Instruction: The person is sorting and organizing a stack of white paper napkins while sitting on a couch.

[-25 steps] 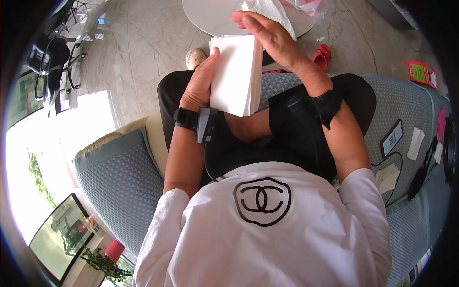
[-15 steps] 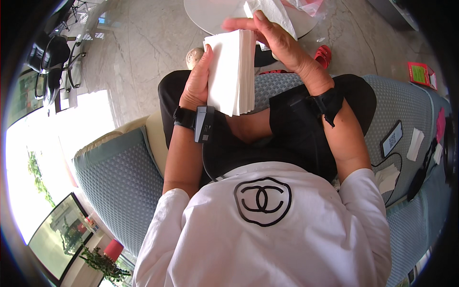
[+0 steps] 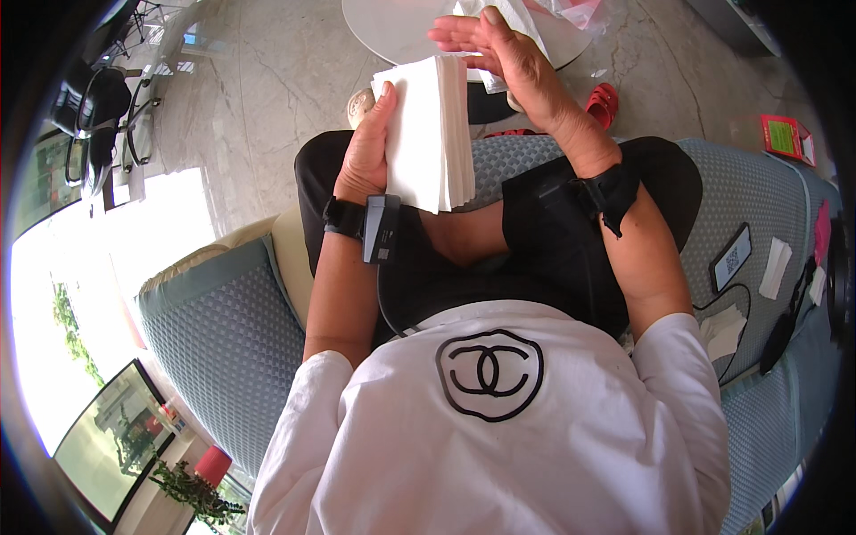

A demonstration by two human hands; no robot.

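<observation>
A thick stack of folded white paper napkins (image 3: 417, 134) stands upright above my lap, its layered edges showing on the right side. My left hand (image 3: 367, 147) grips it from the left, thumb over the front face; the other fingers are hidden behind the stack. Close to the stack's upper right corner is my right hand (image 3: 517, 67), fingers stretched out and holding nothing. Whether its lower fingers touch the stack's edge, I cannot tell.
A round white table (image 3: 383, 27) with white paper and clear plastic lies ahead. On the blue quilted sofa (image 3: 704, 205) at my right are a phone (image 3: 731, 259), a cable and folded white papers (image 3: 776, 267). A red slipper (image 3: 603, 105) and a red box (image 3: 788, 138) are beyond.
My right hand has shifted slightly up and to the right, its fingers now spread more. The stack has tilted a little to the left in my left hand.
</observation>
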